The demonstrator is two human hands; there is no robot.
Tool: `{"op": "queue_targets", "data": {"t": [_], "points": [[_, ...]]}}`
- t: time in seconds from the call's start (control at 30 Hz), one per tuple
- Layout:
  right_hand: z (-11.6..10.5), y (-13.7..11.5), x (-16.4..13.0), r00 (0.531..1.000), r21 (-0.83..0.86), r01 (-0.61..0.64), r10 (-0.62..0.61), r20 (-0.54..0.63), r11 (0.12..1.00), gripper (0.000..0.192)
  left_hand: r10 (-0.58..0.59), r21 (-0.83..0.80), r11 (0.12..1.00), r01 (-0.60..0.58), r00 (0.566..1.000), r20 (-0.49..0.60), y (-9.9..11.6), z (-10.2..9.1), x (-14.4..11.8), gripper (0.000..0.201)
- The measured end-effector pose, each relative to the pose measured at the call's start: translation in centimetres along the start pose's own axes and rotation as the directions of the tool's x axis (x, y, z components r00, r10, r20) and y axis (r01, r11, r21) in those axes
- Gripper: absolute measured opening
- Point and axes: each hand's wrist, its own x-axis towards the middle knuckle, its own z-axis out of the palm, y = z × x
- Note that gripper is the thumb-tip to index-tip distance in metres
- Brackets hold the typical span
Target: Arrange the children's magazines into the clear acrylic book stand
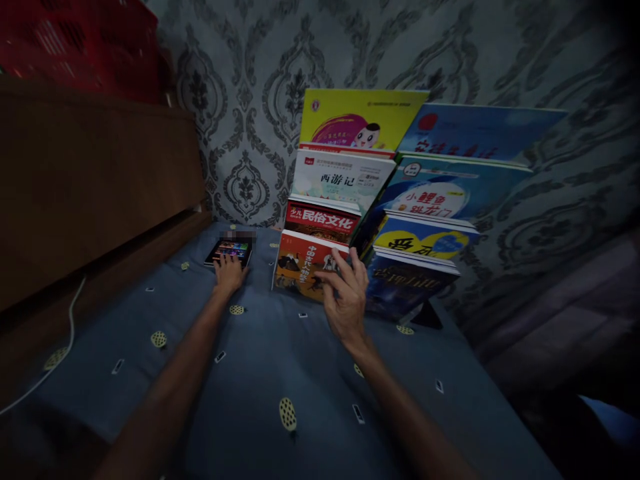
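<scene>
My left hand (230, 272) lies with its fingers stretched over a dark, flat rectangular item (233, 250) with small colourful pictures on its face; I cannot tell whether it is a book or a tablet. My right hand (346, 297) is raised at the front of an orange book (295, 267), thumb and fingers apart and nothing visibly gripped. Behind that book stand a red book (320, 223), a white book (340, 177) and a yellow book (350, 113), stepped upward. Just right of my right hand is a dark blue book (400, 287), partly covered by my fingers.
More upright books, among them a blue and yellow one (425, 237) and a teal one (450, 187), form the right column. A wooden cabinet (95, 187) bounds the left side, with a red basket (80, 47) on top. A white cable (71, 327) hangs at the left.
</scene>
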Motion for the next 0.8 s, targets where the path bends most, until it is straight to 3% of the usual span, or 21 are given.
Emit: {"op": "queue_targets", "data": {"t": [0.37,0.57,0.8], "points": [[-1.3,-2.0,-0.3,0.996,-0.028,0.079,-0.08,-0.045,0.996,0.029,0.067,0.01,0.998,-0.068,0.997,0.024,0.2,-1.7,0.0,0.046],[-1.9,-3.9,-4.2,0.986,0.013,0.142,-0.142,0.082,0.99,0.029,0.064,0.014,0.998,-0.064,0.998,-0.006,-0.2,-2.6,0.0,0.04],[-1.6,-4.6,-9.4,0.938,0.154,0.165,-0.203,0.279,0.974,0.032,0.076,0.022,0.997,-0.074,0.991,-0.109,-0.8,-4.9,-0.3,0.042]]}}
